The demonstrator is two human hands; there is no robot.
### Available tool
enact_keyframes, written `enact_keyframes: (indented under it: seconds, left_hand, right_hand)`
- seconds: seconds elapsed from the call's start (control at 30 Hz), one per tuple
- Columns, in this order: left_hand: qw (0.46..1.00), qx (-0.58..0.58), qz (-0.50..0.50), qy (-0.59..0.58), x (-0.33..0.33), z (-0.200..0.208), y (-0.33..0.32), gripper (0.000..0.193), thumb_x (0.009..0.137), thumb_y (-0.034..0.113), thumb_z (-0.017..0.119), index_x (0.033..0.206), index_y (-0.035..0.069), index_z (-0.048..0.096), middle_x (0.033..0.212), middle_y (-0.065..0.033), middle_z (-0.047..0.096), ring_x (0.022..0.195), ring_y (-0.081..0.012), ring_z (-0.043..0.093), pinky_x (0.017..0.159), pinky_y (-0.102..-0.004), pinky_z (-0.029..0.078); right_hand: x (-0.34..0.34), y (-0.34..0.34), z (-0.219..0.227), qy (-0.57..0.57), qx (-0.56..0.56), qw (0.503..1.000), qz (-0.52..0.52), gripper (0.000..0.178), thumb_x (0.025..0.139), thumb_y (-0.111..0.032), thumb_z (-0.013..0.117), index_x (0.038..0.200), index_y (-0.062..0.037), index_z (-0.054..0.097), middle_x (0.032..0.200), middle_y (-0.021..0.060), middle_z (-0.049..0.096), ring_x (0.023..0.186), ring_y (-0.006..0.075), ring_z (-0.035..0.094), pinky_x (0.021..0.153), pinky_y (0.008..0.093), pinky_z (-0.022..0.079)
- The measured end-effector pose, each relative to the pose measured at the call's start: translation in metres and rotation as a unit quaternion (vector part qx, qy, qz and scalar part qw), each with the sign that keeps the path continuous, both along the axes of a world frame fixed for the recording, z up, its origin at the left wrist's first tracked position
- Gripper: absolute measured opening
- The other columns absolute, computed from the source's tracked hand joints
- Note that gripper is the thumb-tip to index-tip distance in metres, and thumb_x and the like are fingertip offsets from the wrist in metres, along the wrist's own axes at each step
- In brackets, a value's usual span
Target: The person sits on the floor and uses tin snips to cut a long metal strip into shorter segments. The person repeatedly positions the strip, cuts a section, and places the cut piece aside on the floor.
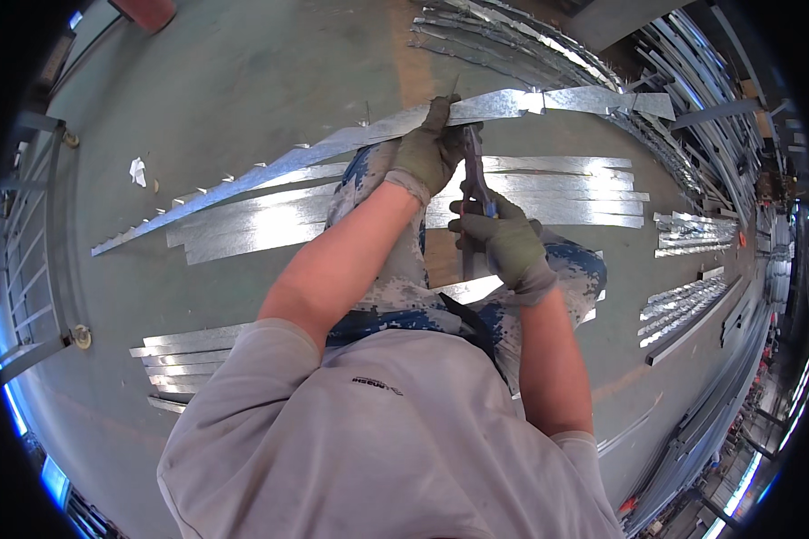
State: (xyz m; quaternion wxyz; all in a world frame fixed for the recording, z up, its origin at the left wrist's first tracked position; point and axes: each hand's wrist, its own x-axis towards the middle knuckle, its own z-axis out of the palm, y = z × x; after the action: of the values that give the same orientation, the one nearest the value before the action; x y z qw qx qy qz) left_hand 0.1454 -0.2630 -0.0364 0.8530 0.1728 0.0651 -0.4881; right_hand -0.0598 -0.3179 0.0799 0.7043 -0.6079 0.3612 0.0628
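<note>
A long, shiny sheet-metal strip (333, 144) with small bent-up tabs along its edge slants across in front of me, its far right part higher in view. My left hand (427, 154), in a dark green work glove, is closed around the strip near its middle. In my gloved right hand (508, 241) is a pair of tin snips (474, 171) with dark handles and a touch of blue. Their head meets the strip's near edge beside my left hand; the jaws are partly hidden.
Flat metal strips (279, 216) lie on the green floor beneath my knees, with another stack (184, 359) at the lower left. Notched strips (494, 40) are piled at the far right. A wheeled metal rack (49, 260) stands left, near a scrap of white paper (137, 172).
</note>
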Motion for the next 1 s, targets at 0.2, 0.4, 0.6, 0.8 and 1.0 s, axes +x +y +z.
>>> enact_keyframes:
  seconds: [0.2, 0.4, 0.6, 0.8, 1.0]
  left_hand:
    - [0.998, 0.041, 0.047, 0.005, -0.012, 0.026, -0.002, 0.041, 0.115, 0.042, 0.071, 0.138, 0.007, 0.071, 0.116, -0.0148, 0.082, 0.101, -0.0327, 0.082, 0.088, -0.0496, 0.07]
    - [0.998, 0.045, 0.051, 0.01, -0.011, 0.029, -0.001, 0.044, 0.114, 0.043, 0.073, 0.138, 0.007, 0.069, 0.113, -0.0146, 0.082, 0.096, -0.0322, 0.083, 0.085, -0.0488, 0.071]
    - [0.999, 0.033, 0.037, 0.012, -0.011, 0.026, 0.002, 0.044, 0.114, 0.044, 0.072, 0.139, 0.007, 0.069, 0.111, -0.0135, 0.081, 0.094, -0.0308, 0.083, 0.085, -0.0488, 0.072]
    - [0.998, 0.052, 0.024, 0.006, -0.01, 0.023, 0.001, 0.045, 0.114, 0.047, 0.071, 0.143, 0.012, 0.071, 0.114, -0.0093, 0.081, 0.096, -0.0289, 0.081, 0.097, -0.0511, 0.068]
    - [0.998, 0.053, 0.014, 0.004, -0.011, 0.023, 0.003, 0.045, 0.113, 0.046, 0.072, 0.143, 0.013, 0.071, 0.114, -0.0098, 0.081, 0.098, -0.0283, 0.082, 0.096, -0.0512, 0.068]
  right_hand:
    - [0.011, 0.004, -0.029, 0.05, -0.303, 0.949, 0.071, 0.069, 0.098, -0.019, 0.068, 0.164, -0.0022, 0.056, 0.126, 0.0248, 0.078, 0.117, 0.0373, 0.078, 0.102, 0.0463, 0.06]
    - [0.021, 0.014, -0.021, 0.083, -0.381, 0.916, 0.094, 0.07, 0.099, -0.021, 0.066, 0.166, -0.0034, 0.053, 0.137, 0.0319, 0.073, 0.124, 0.0499, 0.072, 0.109, 0.0551, 0.057]
    - [0.022, 0.028, -0.022, 0.096, -0.459, 0.879, 0.082, 0.064, 0.102, -0.023, 0.065, 0.163, -0.0068, 0.054, 0.134, 0.0307, 0.071, 0.124, 0.0507, 0.072, 0.107, 0.0588, 0.057]
    - [0.025, 0.035, -0.031, 0.099, -0.481, 0.869, 0.066, 0.063, 0.104, -0.025, 0.064, 0.164, -0.0065, 0.053, 0.132, 0.0302, 0.071, 0.122, 0.0504, 0.072, 0.104, 0.0599, 0.058]
    - [0.027, 0.04, -0.033, 0.124, -0.494, 0.858, 0.068, 0.065, 0.105, -0.027, 0.064, 0.165, -0.0054, 0.052, 0.131, 0.029, 0.071, 0.121, 0.0495, 0.072, 0.103, 0.0586, 0.058]
